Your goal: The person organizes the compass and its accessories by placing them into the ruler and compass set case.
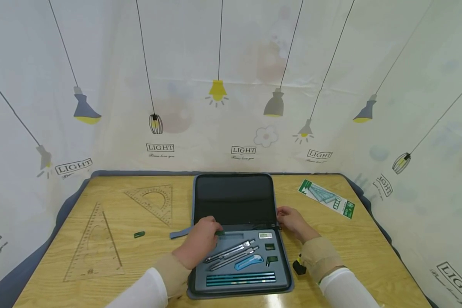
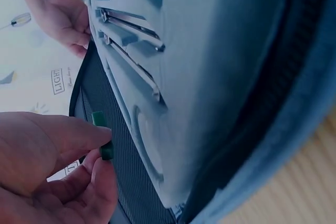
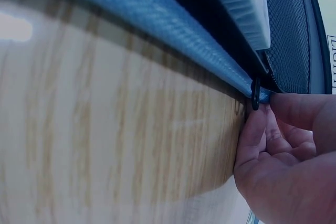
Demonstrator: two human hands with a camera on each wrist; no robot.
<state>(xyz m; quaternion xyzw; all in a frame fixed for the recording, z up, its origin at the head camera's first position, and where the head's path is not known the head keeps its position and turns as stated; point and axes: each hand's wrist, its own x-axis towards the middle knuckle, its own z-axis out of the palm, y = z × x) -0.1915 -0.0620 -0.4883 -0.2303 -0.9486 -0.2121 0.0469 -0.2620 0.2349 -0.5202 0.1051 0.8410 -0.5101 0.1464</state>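
Plainly, the zippered case [image 1: 240, 294] lies open on the wooden table [image 1: 354, 256], its dark lid [image 1: 234, 199] laid back towards the wall. Its grey tray [image 1: 269, 267] carries three pencils [image 1: 240, 279] in a row along the near side, two metal compasses [image 1: 232, 254] lying slantwise, a blue cutter [image 1: 249, 262], a pale eraser [image 1: 265, 235] and two small dark-green pieces [image 1: 269, 247] at the right. Over the tray's far left part, the left hand [image 1: 201, 236] pinches a small green object [image 2: 103, 136] between thumb and fingertip, the grip narrow, beside an oblong recess. The right hand [image 1: 295, 223] pinches the case's blue right edge near the hinge, thumb and forefinger close by the zip pull [image 3: 255, 94]. A strap [image 1: 181, 233] juts from the left edge; further left are a small green piece [image 1: 139, 234] and two transparent set squares [image 1: 94, 267], with bare wood between. A black-and-yellow item [image 1: 299, 267] sits just beside the right edge, partly behind the wrist, while a printed packet [image 1: 326, 199] lies further off, leaving wood visible around it.
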